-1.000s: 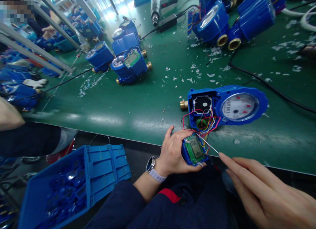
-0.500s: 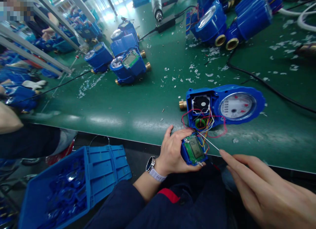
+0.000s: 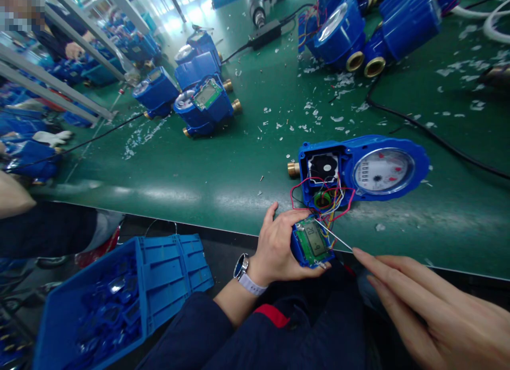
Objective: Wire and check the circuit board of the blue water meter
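A: We have the small blue display module with its green circuit board and grey LCD window (image 3: 313, 242) in our left hand (image 3: 279, 247), just off the near edge of the green table (image 3: 199, 168), with thumb and fingers wrapped round its plastic rim. It looks light and rigid, but we'd call the board and screen fragile, so the blue rim is the place to hold.

B: And it is tethered. The thin red, yellow and blue wires (image 3: 330, 197) run from it up to the open blue water meter with the round glass dial (image 3: 360, 170), which lies on the table just beyond the module. Those wires look soft and easy to tear off.

A: Our right hand (image 3: 430, 311), on the module's right, pinches a thin silver probe (image 3: 332, 235) between nearly straight fingers, with the tip on the board.

B: Writing? The LCD shows digits that we read as "02", though not surely. The dial has red marks and a number row too small to read. We can make out no brand.
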`<state>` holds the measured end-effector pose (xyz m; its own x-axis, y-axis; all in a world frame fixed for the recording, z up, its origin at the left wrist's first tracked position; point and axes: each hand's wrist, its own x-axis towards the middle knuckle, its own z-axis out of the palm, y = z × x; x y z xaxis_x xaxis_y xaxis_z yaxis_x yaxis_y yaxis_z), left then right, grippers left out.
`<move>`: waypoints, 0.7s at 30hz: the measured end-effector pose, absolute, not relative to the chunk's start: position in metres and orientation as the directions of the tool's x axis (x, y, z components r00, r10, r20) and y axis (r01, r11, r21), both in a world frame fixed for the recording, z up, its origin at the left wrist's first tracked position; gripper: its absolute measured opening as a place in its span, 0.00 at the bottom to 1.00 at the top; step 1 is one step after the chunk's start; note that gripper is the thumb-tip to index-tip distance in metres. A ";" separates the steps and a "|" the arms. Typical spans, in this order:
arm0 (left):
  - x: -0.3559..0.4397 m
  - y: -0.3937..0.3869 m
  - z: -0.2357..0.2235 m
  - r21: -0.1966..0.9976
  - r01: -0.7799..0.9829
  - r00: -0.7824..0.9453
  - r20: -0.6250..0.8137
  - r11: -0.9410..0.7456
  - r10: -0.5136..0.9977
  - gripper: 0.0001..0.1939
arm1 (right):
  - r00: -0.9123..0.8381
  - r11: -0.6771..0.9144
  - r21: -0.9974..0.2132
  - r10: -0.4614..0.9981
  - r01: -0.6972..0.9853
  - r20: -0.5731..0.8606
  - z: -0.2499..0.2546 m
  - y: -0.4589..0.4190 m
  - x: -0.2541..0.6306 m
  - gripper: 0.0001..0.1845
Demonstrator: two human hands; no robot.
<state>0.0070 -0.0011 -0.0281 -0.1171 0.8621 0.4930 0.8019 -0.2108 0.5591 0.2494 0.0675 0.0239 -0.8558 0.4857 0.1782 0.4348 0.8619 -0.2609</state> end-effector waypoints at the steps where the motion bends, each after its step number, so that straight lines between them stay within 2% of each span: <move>1: 0.007 -0.001 -0.028 0.558 0.802 -0.116 0.494 -0.212 0.862 0.42 | -0.868 0.881 -0.215 0.461 0.422 0.185 0.025 0.068 0.248 0.35; 7: 0.007 -0.001 -0.028 0.554 0.804 -0.111 0.496 -0.215 0.861 0.42 | -0.886 0.911 -0.116 0.412 0.396 0.214 0.033 0.070 0.238 0.34; 11: 0.008 0.000 -0.027 0.556 0.807 -0.120 0.484 -0.199 0.867 0.41 | -0.871 0.903 -0.091 0.428 0.419 0.240 0.032 0.066 0.237 0.28; 14: 0.008 0.001 -0.026 0.554 0.810 -0.121 0.477 -0.191 0.871 0.40 | -0.863 0.890 -0.093 0.456 0.446 0.219 0.031 0.063 0.236 0.25; 21: 0.009 0.000 -0.027 0.553 0.815 -0.129 0.467 -0.175 0.875 0.40 | -0.895 0.905 -0.025 0.424 0.425 0.139 0.034 0.066 0.231 0.28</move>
<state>0.0086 0.0001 -0.0272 -0.1286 0.8749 0.4669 0.8148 -0.1752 0.5527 0.2312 0.0663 0.0344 -0.8950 0.4239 0.1389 0.4247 0.9050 -0.0251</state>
